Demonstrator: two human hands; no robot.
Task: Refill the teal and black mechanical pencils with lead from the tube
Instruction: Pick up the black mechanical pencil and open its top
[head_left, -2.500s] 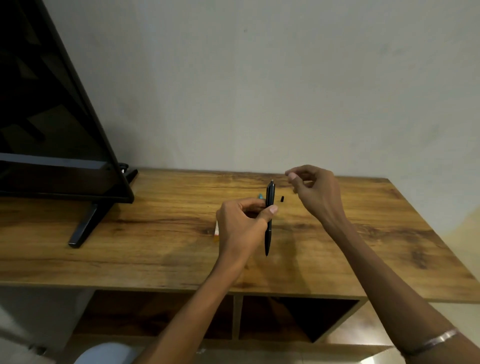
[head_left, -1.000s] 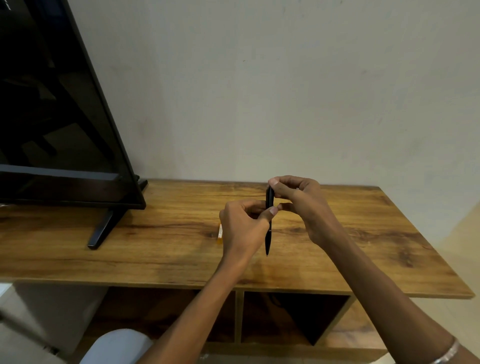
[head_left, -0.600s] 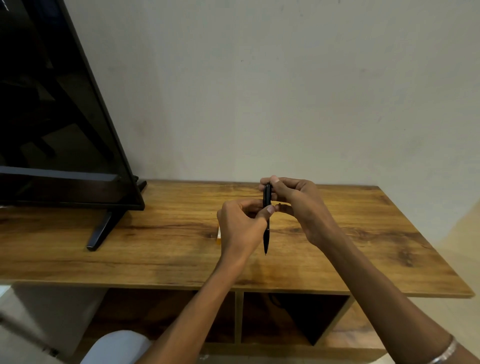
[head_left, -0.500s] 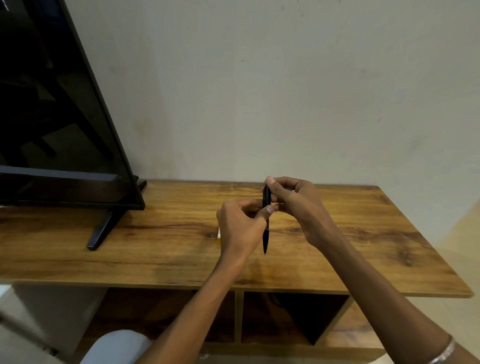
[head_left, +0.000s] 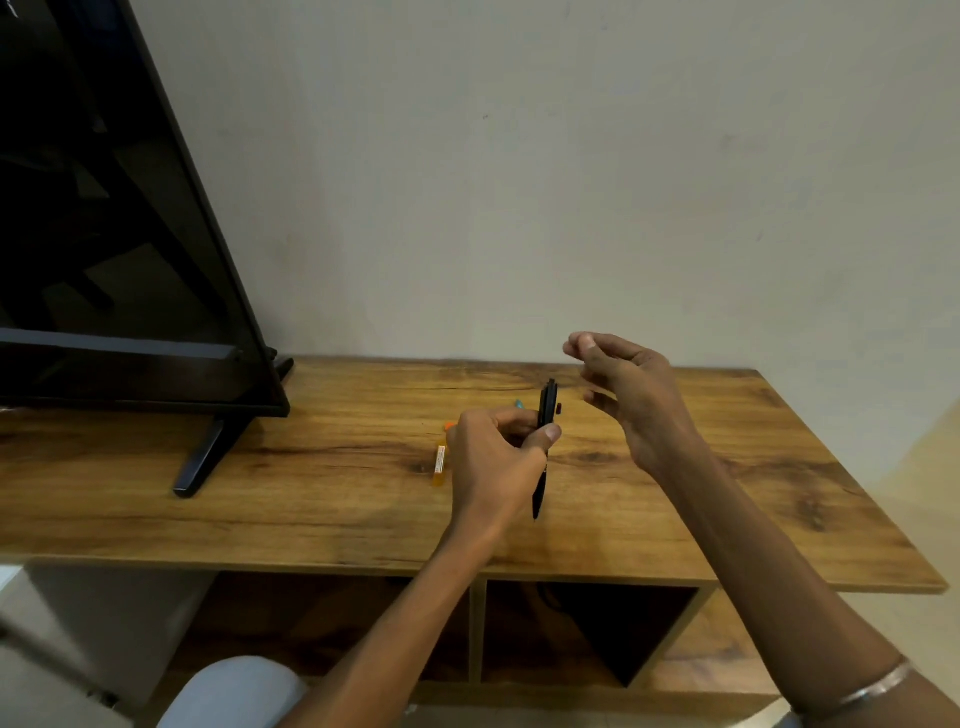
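My left hand (head_left: 496, 457) grips the black mechanical pencil (head_left: 544, 447) upright, tip down, just above the wooden table (head_left: 311, 493). My right hand (head_left: 626, 395) hovers up and to the right of the pencil's top, thumb and forefinger pinched together with nothing visible between them. A small black cap (head_left: 559, 409) lies on the table beside the pencil's top. Only the teal pencil's tip (head_left: 518, 402) shows behind my left hand. The orange lead tube (head_left: 440, 460) lies left of my left hand, partly hidden by it.
A large black screen (head_left: 130, 291) on a stand (head_left: 200, 462) fills the table's left side. A plain wall rises behind the table. Open shelf compartments (head_left: 587, 629) sit below the tabletop. My knee (head_left: 228, 691) shows at the bottom.
My right hand has let go of the black pencil's top and lifted up and to the right. My left hand still holds the pencil in the same place.
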